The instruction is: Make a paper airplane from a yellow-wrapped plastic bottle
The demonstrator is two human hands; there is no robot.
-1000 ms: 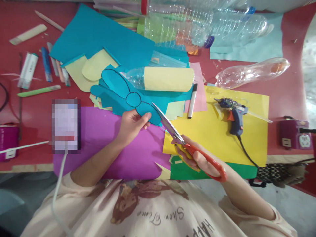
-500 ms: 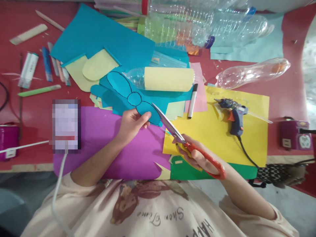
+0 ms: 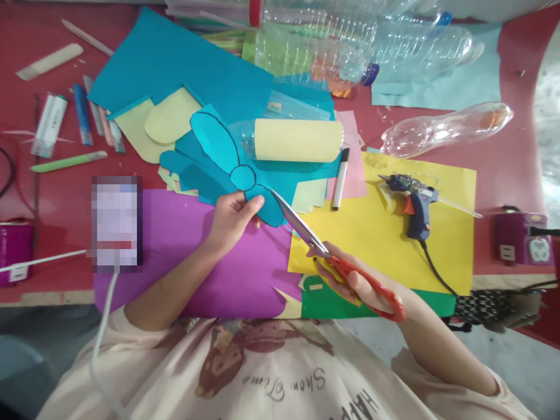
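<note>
Between the thumb and fingers of my left hand [image 3: 238, 221] is a blue paper cutout [image 3: 214, 143] with two long lobes joined by a small circle, all outlined in black. My right hand [image 3: 350, 277] grips scissors [image 3: 301, 227] with red and yellow handles. Their blades lie along the edge of the cutout's lower lobe, near the circle. Behind the cutout lies a clear bottle wrapped in pale yellow paper [image 3: 300, 140]. Purple paper [image 3: 184, 256] spreads beneath my left hand, and yellow paper [image 3: 446, 256] is by my right.
A glue gun [image 3: 420, 213] rests on the yellow paper, its cord running off the front. Clear bottles [image 3: 315, 46] line the back. A black-and-white marker [image 3: 341, 181] lies right of the wrapped bottle. At left are a phone [image 3: 116, 224] with a cable and several pens [image 3: 83, 114].
The cutout has turned in my left hand, its upper lobe swinging up and its circle shifting slightly right. The scissors have moved a little right and down.
</note>
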